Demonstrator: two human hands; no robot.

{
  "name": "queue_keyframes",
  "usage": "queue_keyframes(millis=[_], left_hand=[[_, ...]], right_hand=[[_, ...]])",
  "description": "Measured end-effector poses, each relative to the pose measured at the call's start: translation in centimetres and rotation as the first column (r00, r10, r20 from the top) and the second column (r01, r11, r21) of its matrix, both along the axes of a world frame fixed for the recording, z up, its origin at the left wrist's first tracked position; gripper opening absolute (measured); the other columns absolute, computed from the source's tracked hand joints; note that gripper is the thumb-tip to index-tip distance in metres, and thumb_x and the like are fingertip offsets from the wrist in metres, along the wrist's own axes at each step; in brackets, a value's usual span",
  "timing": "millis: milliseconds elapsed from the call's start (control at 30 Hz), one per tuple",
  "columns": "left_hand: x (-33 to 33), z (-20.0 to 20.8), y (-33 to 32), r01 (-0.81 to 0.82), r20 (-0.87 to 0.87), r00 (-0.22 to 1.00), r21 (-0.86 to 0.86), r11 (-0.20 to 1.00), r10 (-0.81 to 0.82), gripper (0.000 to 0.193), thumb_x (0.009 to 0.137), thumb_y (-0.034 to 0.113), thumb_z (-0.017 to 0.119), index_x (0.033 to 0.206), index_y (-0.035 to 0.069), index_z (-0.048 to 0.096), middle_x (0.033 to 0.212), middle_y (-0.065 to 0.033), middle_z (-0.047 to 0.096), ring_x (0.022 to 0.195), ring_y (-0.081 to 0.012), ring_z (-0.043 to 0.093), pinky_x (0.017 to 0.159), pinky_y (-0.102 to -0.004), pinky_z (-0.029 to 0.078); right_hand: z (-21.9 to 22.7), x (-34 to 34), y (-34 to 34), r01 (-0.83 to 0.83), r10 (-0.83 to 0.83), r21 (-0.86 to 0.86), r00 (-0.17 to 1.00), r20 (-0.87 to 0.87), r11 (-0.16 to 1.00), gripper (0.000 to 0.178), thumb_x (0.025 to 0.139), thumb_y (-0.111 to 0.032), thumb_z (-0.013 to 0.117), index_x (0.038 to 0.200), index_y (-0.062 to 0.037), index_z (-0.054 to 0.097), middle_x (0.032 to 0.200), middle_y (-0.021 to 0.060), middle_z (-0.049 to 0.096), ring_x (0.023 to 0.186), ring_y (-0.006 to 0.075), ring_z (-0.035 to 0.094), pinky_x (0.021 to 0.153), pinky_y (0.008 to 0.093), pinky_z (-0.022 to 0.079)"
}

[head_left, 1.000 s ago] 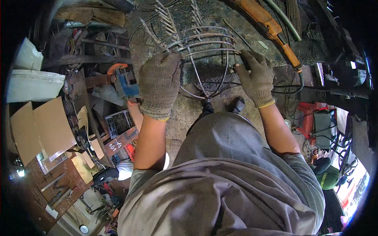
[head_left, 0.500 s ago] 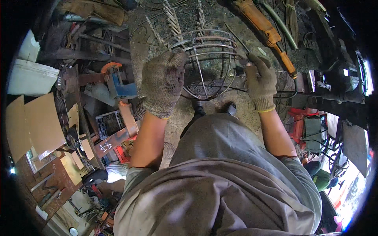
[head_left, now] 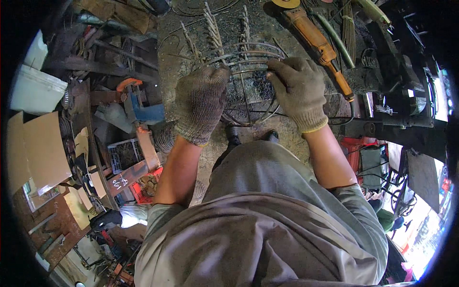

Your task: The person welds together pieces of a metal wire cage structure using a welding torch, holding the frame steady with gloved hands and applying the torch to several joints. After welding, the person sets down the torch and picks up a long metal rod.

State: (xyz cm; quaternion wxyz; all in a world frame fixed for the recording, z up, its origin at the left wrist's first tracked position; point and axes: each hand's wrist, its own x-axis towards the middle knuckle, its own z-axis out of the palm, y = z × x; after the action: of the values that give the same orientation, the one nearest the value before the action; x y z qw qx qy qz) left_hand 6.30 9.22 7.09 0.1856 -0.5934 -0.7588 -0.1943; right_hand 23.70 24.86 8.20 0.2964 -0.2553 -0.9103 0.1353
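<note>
A rounded wire frame (head_left: 248, 62) of bent metal rods is in front of me at the near edge of the dark worktop (head_left: 172, 67). Its curved bars run side to side, and a loop hangs below them. My left hand (head_left: 203, 103), in a dirty knit glove, is closed round the frame's left side. My right hand (head_left: 301, 91), gloved the same way, has its fingers bent onto the right ends of the bars. The glove hides the exact contact there.
Twisted metal rods (head_left: 213, 28) lie beyond the frame. An orange angle grinder (head_left: 318, 40) with a yellowish disc (head_left: 286, 3) rests at the far right, its cord trailing down. To the left are a blue metal clamp (head_left: 148, 111), a plastic crate (head_left: 125, 154) and cardboard (head_left: 45, 150).
My right hand has moved left and slightly up, from beside the frame onto the right ends of its bars. The left hand keeps its hold. The whole view has shifted slightly.
</note>
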Motion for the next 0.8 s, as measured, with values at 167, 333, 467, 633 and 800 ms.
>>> queue_keyframes(millis=[167, 333, 467, 633, 800], left_hand=[[0.3, -1.8, -1.3, -0.089, -0.037, 0.996, -0.091, 0.992, 0.086, 0.041, 0.084, 0.022, 0.077, 0.124, 0.022, 0.068, 0.114, -0.0090, 0.067, 0.102, -0.0336, 0.065, 0.091, -0.0492, 0.050], [0.1, -1.8, -0.9, -0.081, -0.060, 0.995, -0.085, 0.993, 0.076, 0.039, 0.088, 0.025, 0.075, 0.126, 0.022, 0.067, 0.117, -0.0094, 0.066, 0.103, -0.0332, 0.065, 0.092, -0.0496, 0.051], [-0.4, -2.1, -1.0, 0.014, -0.091, 0.996, 0.091, 0.996, -0.005, 0.029, 0.086, 0.019, 0.070, 0.115, 0.019, 0.067, 0.103, -0.0087, 0.066, 0.092, -0.0316, 0.066, 0.079, -0.0470, 0.052], [-1.1, -3.3, -1.8, -0.055, 0.082, 0.995, -0.100, 0.993, 0.063, 0.037, 0.089, 0.022, 0.073, 0.126, 0.018, 0.068, 0.123, -0.0119, 0.067, 0.113, -0.0319, 0.065, 0.095, -0.0488, 0.050], [-0.8, -2.8, -2.0, -0.037, -0.002, 0.999, -0.018, 0.999, 0.037, 0.035, 0.090, 0.023, 0.074, 0.124, 0.017, 0.068, 0.118, -0.0115, 0.069, 0.107, -0.0336, 0.067, 0.093, -0.0489, 0.051]], right_hand=[[0.6, -0.9, -0.2, -0.014, 0.007, 0.062, 0.994, 0.113, 0.998, 0.021, 0.085, -0.029, 0.075, 0.102, -0.0187, 0.078, 0.095, 0.0075, 0.070, 0.093, 0.0320, 0.065, 0.081, 0.0448, 0.051], [0.4, -1.0, -0.2, -0.016, -0.002, 0.141, 0.992, 0.127, 0.990, 0.019, 0.084, -0.026, 0.074, 0.101, -0.0197, 0.078, 0.093, 0.0065, 0.069, 0.091, 0.0312, 0.064, 0.079, 0.0449, 0.050], [0.1, -1.0, -0.1, -0.041, 0.027, 0.142, 0.994, 0.102, 0.989, 0.018, 0.083, -0.025, 0.074, 0.100, -0.0203, 0.078, 0.093, 0.0061, 0.069, 0.091, 0.0314, 0.064, 0.078, 0.0454, 0.050], [0.2, -1.0, -0.1, -0.032, 0.014, 0.135, 0.992, 0.128, 0.990, 0.018, 0.084, -0.025, 0.074, 0.100, -0.0194, 0.078, 0.092, 0.0061, 0.069, 0.091, 0.0319, 0.064, 0.078, 0.0450, 0.050], [-0.1, -0.9, -0.1, -0.031, 0.016, 0.135, 0.994, 0.111, 0.990, 0.020, 0.084, -0.026, 0.073, 0.102, -0.0201, 0.078, 0.092, 0.0065, 0.069, 0.092, 0.0320, 0.064, 0.079, 0.0452, 0.050]])
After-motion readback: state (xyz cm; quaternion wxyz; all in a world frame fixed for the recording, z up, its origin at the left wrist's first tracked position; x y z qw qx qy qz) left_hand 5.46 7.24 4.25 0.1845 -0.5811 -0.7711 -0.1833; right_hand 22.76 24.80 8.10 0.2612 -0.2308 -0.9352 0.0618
